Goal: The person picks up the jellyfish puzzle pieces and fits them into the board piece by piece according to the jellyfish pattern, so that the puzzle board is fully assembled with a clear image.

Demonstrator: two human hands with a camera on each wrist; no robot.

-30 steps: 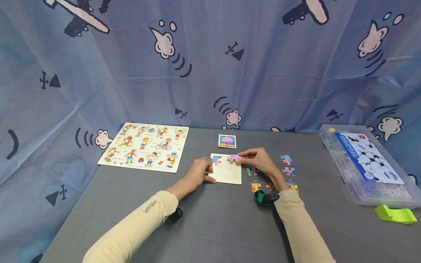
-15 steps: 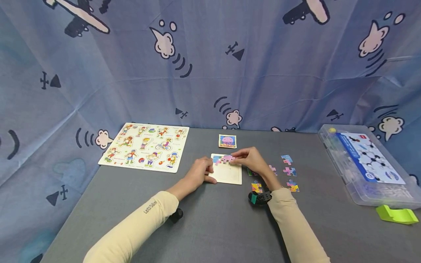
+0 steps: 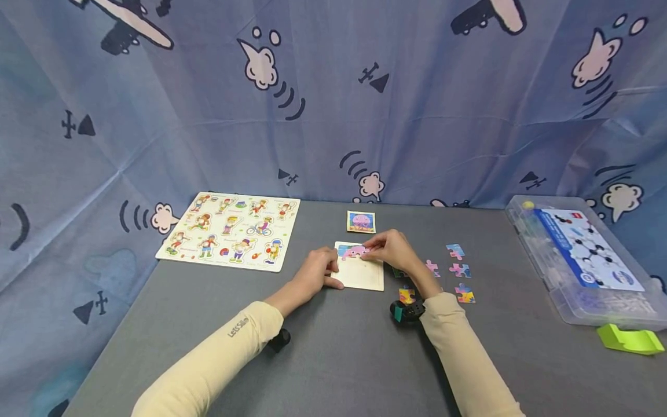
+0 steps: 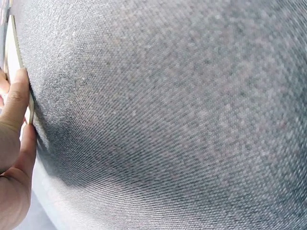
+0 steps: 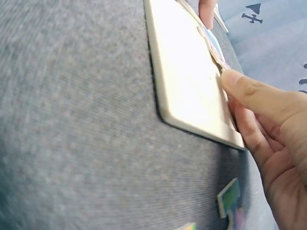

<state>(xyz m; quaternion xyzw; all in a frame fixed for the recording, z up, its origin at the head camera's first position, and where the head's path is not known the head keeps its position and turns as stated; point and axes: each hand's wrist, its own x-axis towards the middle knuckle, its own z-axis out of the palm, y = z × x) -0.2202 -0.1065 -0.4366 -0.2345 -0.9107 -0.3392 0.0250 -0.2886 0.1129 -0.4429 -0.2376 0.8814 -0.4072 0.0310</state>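
My left hand (image 3: 316, 269) grips the left edge of a small pale wooden puzzle tray (image 3: 359, 278); in the left wrist view its fingers lie along the tray's edge. Thumb and fingers of my right hand (image 3: 395, 253) pinch a pink puzzle piece (image 3: 355, 251) at the tray's far side. That piece lies against a blue and pink piece (image 3: 342, 249) in the far left corner. From the right wrist view, the near part of the tray (image 5: 184, 91) shows bare wood. Behind the tray is a small square pink octopus picture (image 3: 361, 222).
Several loose puzzle pieces (image 3: 460, 270) lie right of the tray, some partly behind the right forearm. A large board of figures (image 3: 229, 231) sits at the left. A clear plastic case (image 3: 568, 289) and a green holder (image 3: 630, 340) are at the right. A patterned curtain (image 3: 312, 116) hangs behind.
My right hand has moved left over the tray, bringing the pink piece from its far right side up against the corner piece. The left hand has stayed at the tray's edge.
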